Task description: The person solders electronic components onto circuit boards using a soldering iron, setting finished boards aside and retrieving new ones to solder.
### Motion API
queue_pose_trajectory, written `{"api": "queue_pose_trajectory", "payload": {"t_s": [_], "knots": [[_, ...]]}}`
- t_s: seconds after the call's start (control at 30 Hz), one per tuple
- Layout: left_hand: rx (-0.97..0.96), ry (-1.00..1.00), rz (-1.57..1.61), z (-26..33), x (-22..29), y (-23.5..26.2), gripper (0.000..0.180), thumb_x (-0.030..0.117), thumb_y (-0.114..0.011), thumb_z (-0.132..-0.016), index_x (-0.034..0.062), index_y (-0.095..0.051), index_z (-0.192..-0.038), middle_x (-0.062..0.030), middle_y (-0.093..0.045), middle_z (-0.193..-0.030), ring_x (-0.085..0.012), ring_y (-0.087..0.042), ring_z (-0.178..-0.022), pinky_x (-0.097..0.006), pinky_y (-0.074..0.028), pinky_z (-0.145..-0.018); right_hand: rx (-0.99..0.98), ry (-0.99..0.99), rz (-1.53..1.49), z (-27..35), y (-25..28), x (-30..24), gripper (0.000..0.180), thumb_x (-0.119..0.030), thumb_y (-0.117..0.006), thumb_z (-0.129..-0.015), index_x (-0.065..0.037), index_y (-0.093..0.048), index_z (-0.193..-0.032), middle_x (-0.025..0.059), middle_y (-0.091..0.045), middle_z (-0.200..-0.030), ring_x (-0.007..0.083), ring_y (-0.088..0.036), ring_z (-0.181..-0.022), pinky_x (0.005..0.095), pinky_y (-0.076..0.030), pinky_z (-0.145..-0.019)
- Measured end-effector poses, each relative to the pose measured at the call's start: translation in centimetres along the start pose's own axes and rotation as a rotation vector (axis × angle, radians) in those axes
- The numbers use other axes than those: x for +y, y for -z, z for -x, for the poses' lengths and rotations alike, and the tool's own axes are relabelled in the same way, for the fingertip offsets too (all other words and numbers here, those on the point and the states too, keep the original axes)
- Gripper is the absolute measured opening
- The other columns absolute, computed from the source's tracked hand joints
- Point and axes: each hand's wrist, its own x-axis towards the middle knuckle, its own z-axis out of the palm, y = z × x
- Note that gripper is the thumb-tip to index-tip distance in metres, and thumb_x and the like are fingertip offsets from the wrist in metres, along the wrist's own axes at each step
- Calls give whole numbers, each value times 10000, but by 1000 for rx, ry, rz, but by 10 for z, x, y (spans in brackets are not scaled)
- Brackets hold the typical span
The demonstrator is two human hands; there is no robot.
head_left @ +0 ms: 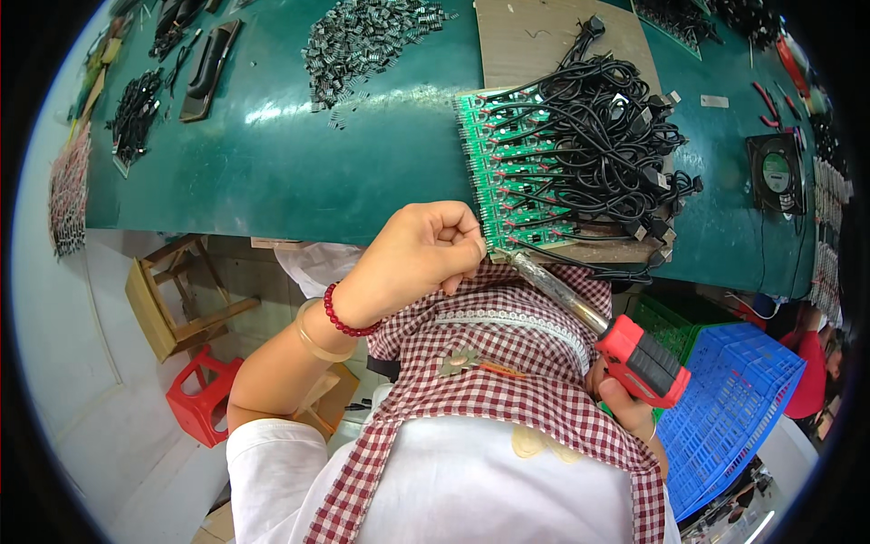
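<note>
My right hand is wrapped round the red and black handle of a soldering iron. Its long metal barrel points up and left, the tip at the near left corner of a green circuit board panel. Just left of that corner, my left hand is closed in a pinch; whatever sits between the fingers is too small to make out. Metal pins line the panel's left edge, and short red wires show on it. A tangle of black USB cables runs from the boards to the right.
Under the panel lies a brown board on the green table. A heap of small metal parts is at the back. A black fan-like device stands right. Below the table are a blue crate and a red stool.
</note>
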Motion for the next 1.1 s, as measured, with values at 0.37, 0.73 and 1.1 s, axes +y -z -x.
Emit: {"api": "queue_pose_trajectory", "payload": {"t_s": [0.37, 0.73, 1.1], "knots": [[4, 7, 8, 0, 1, 1, 62, 64, -539, -852, 35, -527, -799, 8, -552, -645, -15, -469, -495, -149, -314, -416, 89, 27, -196, 1, -5, -11, 224, -184, -660, -766, -37, -614, -928, 52, -570, -702, 186, -535, -625, 320, -424, -579], [350, -373, -103, -35, 35, 23, 508, 144, -582, -867, -70, -341, -1260, -133, -488, -1138, -142, -567, -865, -256, -491, -737, 282, 373, -610, -71, 9, -86, 477, -339, -550, -887, 23, -395, -1157, 68, -484, -681, 130, -473, -530, 283, -462, -545], [220, -219, -210, -50, 76, 13, 208, 137, -633, -807, 9, -578, -963, 13, -586, -800, -47, -506, -673, -189, -384, -571, -246, 262, -1167, -198, 17, -147, 334, -261, -528, -902, -11, -513, -1123, 195, -505, -1225, 325, -479, -1165, 450, -420, -943]]}}
